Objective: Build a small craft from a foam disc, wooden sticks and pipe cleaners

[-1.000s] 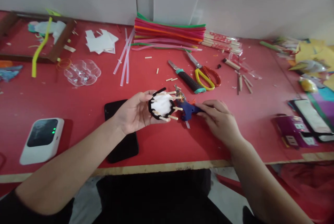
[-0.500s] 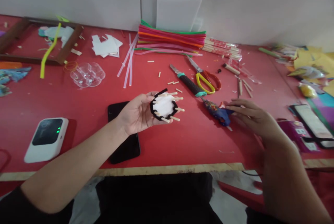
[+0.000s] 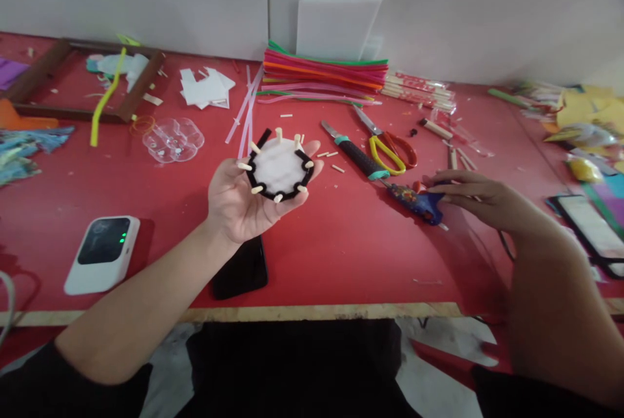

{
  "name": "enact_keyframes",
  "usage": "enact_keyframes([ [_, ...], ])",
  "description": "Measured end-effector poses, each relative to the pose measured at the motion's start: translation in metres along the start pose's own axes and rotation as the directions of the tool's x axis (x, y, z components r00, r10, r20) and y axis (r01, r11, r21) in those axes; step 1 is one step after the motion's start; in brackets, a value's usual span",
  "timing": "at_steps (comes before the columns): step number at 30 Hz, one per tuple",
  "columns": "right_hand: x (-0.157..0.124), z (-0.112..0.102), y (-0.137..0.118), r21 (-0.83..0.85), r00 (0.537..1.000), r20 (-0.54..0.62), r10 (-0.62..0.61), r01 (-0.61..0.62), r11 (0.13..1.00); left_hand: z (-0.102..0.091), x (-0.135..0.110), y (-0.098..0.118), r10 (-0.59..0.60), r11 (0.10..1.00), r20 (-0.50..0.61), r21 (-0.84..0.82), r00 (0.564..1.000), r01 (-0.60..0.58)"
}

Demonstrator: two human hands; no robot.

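My left hand (image 3: 238, 203) holds up a small round white piece (image 3: 279, 168) with its face tilted toward me. Several short wooden sticks stand out around its edge, and a black pipe cleaner (image 3: 251, 179) weaves between them, one loose end sticking up at the upper left. On the right, my right hand (image 3: 475, 197) has its fingers on the handle end of a blue hot glue gun (image 3: 414, 202), which lies on the table with its nozzle pointing left. The fingers partly hide the handle. Short cut stick pieces (image 3: 327, 155) lie beyond the round piece.
Behind the glue gun lie a craft knife-like tool with a black grip (image 3: 358, 159) and scissors (image 3: 390, 153). Coloured pipe cleaners (image 3: 324, 73) are stacked at the back. A black phone (image 3: 241, 272) lies under my left wrist; a white device (image 3: 100, 259) is at left.
My left hand has raised the round piece and moved it left, turning its white face more toward me. The glue gun has shifted slightly right and away under my right hand.
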State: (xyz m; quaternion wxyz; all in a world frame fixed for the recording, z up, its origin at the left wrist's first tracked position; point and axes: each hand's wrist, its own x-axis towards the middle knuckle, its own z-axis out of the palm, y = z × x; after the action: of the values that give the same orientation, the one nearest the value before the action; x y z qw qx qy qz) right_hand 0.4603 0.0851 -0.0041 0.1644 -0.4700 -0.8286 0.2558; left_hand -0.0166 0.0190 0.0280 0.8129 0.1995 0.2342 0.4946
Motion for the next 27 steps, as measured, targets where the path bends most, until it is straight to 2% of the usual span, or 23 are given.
enact_keyframes([
  [3, 0.0, -0.002, 0.001, -0.059, 1.0, 0.026, 0.004, -0.003, 0.998, 0.0, 0.001, -0.001, -0.024, 1.0, 0.017, -0.01, 1.0, 0.024],
  [7, 0.0, 0.003, -0.008, -0.174, 0.998, -0.052, 0.023, -0.032, 0.984, 0.0, 0.001, -0.003, -0.05, 0.999, 0.03, 0.007, 0.998, 0.05],
  [13, 0.002, 0.016, -0.038, -0.162, 0.996, -0.051, 0.069, -0.076, 0.984, 0.002, 0.0, -0.004, -0.065, 0.998, 0.055, 0.001, 0.996, 0.065],
  [18, -0.004, 0.025, -0.046, -0.195, 0.991, -0.096, 0.098, -0.115, 0.974, -0.002, 0.002, -0.005, -0.049, 0.997, 0.11, -0.058, 0.993, 0.055],
  [23, -0.006, 0.032, -0.052, -0.251, 0.96, -0.242, 0.144, -0.205, 0.946, -0.004, 0.003, -0.006, -0.044, 0.997, 0.099, -0.066, 0.994, 0.05],
  [27, 0.005, 0.034, -0.089, -0.297, 0.9, -0.422, 0.109, -0.25, 0.922, -0.005, 0.005, -0.007, -0.055, 0.997, 0.112, -0.052, 0.992, 0.061],
])
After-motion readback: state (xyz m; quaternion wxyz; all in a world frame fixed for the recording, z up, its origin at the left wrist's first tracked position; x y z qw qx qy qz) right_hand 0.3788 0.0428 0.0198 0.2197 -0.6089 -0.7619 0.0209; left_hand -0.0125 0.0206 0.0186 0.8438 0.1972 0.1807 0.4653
